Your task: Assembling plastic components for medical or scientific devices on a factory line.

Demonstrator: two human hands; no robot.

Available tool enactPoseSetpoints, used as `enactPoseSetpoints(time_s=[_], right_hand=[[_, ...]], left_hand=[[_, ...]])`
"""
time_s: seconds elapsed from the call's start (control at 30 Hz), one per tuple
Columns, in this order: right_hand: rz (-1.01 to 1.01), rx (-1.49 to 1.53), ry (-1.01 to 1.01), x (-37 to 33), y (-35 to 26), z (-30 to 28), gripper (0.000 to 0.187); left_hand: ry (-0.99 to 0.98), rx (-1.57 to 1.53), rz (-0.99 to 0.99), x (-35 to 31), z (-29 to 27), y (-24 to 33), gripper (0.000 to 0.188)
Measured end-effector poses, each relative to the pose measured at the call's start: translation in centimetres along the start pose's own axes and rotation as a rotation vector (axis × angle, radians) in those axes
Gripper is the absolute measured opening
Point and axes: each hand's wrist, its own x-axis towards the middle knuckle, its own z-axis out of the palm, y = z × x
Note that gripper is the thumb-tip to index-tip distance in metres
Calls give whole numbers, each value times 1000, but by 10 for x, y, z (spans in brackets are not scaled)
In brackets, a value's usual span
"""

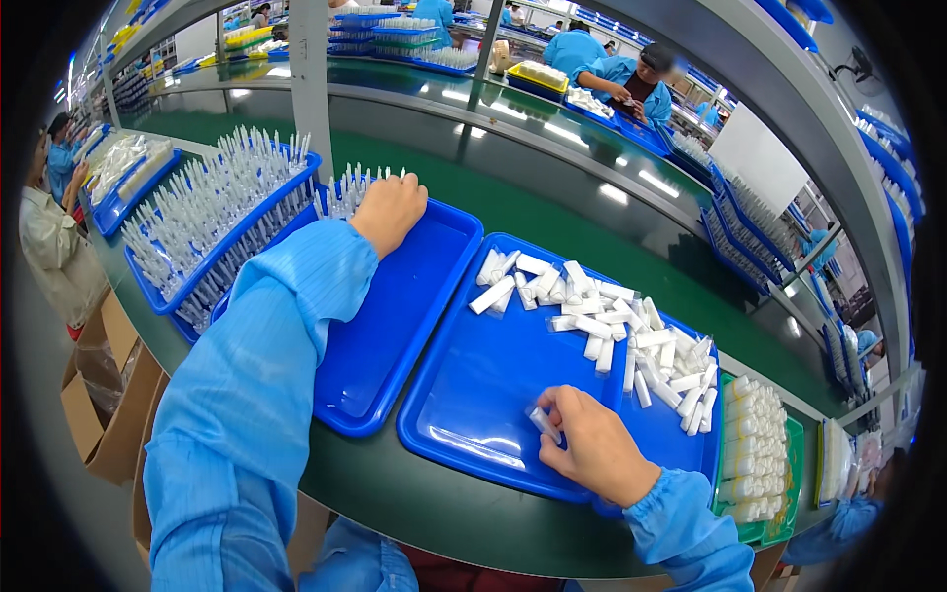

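Observation:
My left hand [393, 209] reaches to the far end of a blue tray [370, 380], beside several thin white pointed pieces [347, 189] that stand upright. Its fingers are curled together, and whatever they may hold is hidden. Over the near part of a wider blue tray [464, 409], my right hand [597, 444] is closed, with a small clear-and-white tube [544, 424] between thumb and fingers. Farther back in that tray and in the one overlapping it lies a loose pile of short white pieces in clear sleeves [602, 316].
Stacked blue trays full of upright pointed pieces [212, 212] stand at left. A green tray [779, 523] with rows of white-capped pieces sits at right. Behind the trays runs a green conveyor belt [552, 212], with a metal post [311, 89] at its edge. Co-workers sit across it.

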Motion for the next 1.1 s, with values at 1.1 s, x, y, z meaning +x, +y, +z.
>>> enactPoseSetpoints(time_s=[1.1], right_hand=[[443,1228,284,-91,-32,11,52]], left_hand=[[-190,-1752,145,-212,-238,172,28]])
